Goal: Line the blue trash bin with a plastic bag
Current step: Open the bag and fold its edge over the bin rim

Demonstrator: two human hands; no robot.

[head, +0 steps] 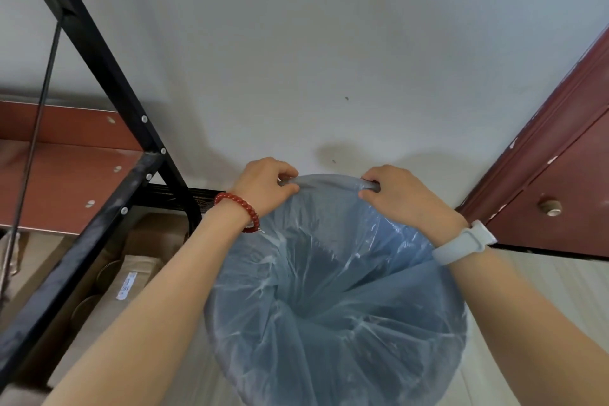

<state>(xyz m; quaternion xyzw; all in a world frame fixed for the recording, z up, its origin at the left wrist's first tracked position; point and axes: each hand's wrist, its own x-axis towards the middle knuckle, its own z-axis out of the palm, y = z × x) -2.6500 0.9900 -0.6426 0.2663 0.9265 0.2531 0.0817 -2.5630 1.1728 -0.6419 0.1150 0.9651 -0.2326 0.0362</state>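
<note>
Black metal shelf frame (99, 128) at 9 o'clock, cardboard boxes (131, 273) under it at 8. Left hand (267, 188), red bead bracelet (240, 211) on the wrist, sits at 11 o'clock of the bin mouth, fingers pinched closed on the bag's edge. Blue trash bin (230, 349) fills centre to 6 o'clock, close to the wall (329, 43); thin clear plastic bag (329, 290) sags inside, far hem stretched over the rim at 12. Right hand (395, 194), white watch band (461, 242), at 1 o'clock, fingers curled shut on the same hem. Red door (566, 175) at 3 o'clock.

Risks, as I judge: film is thin, so pulling hard between both hands may tear it. Near rim at 6 is out of frame, can't tell if the bag is folded over there; if loose, the far pull could drag it in. Letting go early may let the hem slide off.
</note>
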